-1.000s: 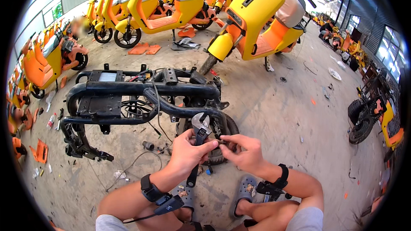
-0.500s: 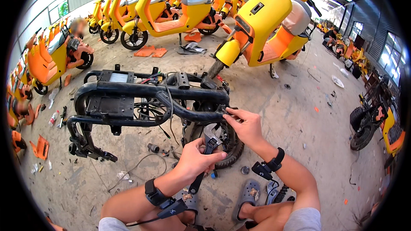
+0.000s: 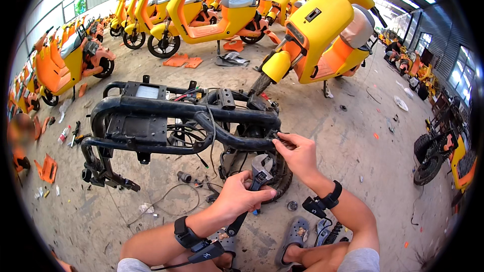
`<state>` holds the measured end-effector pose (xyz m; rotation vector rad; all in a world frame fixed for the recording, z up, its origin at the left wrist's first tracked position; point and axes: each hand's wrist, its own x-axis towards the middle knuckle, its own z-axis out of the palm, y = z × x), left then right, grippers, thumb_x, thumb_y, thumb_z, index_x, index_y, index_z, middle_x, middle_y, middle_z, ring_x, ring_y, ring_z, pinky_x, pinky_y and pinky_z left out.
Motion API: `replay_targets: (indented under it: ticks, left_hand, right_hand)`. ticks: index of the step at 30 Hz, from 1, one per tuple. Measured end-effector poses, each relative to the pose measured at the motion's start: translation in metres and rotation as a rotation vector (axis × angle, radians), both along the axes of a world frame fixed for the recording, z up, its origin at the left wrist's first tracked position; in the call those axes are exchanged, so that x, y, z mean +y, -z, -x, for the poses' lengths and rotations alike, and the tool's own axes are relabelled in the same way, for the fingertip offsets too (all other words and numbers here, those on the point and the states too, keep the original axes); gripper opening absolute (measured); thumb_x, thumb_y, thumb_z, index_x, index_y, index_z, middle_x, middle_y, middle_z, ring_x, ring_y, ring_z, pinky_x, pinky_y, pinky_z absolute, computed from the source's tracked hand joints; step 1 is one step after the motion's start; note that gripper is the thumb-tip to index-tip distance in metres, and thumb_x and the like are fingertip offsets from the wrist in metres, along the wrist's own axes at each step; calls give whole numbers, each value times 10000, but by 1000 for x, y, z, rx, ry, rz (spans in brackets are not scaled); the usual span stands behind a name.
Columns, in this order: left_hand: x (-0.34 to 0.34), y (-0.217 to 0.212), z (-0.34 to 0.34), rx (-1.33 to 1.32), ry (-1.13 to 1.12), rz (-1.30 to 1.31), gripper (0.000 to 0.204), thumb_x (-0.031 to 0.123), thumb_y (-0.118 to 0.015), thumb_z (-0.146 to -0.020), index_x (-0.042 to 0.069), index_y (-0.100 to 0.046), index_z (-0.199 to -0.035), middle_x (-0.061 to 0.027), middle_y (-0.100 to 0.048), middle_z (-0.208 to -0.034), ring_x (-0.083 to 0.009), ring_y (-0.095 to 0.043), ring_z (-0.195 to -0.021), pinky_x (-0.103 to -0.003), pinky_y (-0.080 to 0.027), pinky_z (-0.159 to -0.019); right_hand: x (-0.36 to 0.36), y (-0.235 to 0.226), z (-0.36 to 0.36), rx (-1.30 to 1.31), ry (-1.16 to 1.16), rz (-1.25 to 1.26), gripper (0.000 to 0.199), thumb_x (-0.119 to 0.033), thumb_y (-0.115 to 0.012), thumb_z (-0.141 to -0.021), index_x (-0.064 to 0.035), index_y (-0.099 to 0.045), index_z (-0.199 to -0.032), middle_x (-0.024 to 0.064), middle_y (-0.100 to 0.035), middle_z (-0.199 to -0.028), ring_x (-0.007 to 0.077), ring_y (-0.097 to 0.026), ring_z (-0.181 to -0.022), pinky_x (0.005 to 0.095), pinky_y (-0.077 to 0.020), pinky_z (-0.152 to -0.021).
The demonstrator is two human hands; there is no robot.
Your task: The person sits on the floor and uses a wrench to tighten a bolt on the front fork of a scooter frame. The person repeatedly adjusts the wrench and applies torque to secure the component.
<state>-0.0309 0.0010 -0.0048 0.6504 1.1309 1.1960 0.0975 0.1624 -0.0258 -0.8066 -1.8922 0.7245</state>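
A black scooter frame (image 3: 191,108) lies in front of me, with loose wiring showing between its tubes. My left hand (image 3: 236,195) is wrapped round an adjustable wrench (image 3: 262,165), whose jaw points up and away from me. The wrench's jaw is clear of the tubes, in front of the black-tyred wheel (image 3: 284,185) at the frame's right end. My right hand (image 3: 299,155) has its thumb and fingers pinched together against the right end of the frame tube. Whatever sits between those fingertips is too small and hidden to name.
A yellow and orange scooter (image 3: 320,30) stands just beyond the frame, with rows of others behind. By my right shoe (image 3: 293,239) lie a second wrench (image 3: 321,231) and a coil spring (image 3: 334,232). Orange panels (image 3: 47,168), a cable (image 3: 171,199) and small parts litter the floor.
The whole view has shifted slightly, moving the scene a little to the right. My right hand stays pinched at the tube end; my left hand still holds the wrench, its jaw turned slightly.
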Motion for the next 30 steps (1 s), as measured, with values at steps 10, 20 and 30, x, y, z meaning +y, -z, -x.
replay_targets:
  ticks: [10,20,30]
  left_hand:
    - [-3,-6,0,40,90,-14,311,115,-782,-789,15,-558,-979,-30,-642,-751,-67,-533,-547,-223,-397,-480]
    - [-4,-5,1,82,123,-9,377,152,-806,-765,-6,-550,-992,-27,-633,-761,-68,-527,-546,-225,-404,-477]
    - [-2,-2,0,101,124,-12,344,162,-796,-768,0,-555,-954,-29,-626,-736,-75,-532,-535,-226,-425,-472]
  right_hand:
    - [-1,-8,0,-151,24,-251,202,-103,-741,-788,25,-714,-942,142,-696,-791,189,-672,-641,271,-526,-592]
    - [0,-12,3,-102,-14,106,230,-110,-737,-806,64,-699,-952,141,-704,-796,173,-681,-653,267,-545,-616]
    - [-13,-14,12,379,-82,741,228,-81,-704,-854,109,-664,-973,137,-686,-822,160,-667,-667,250,-561,-629]
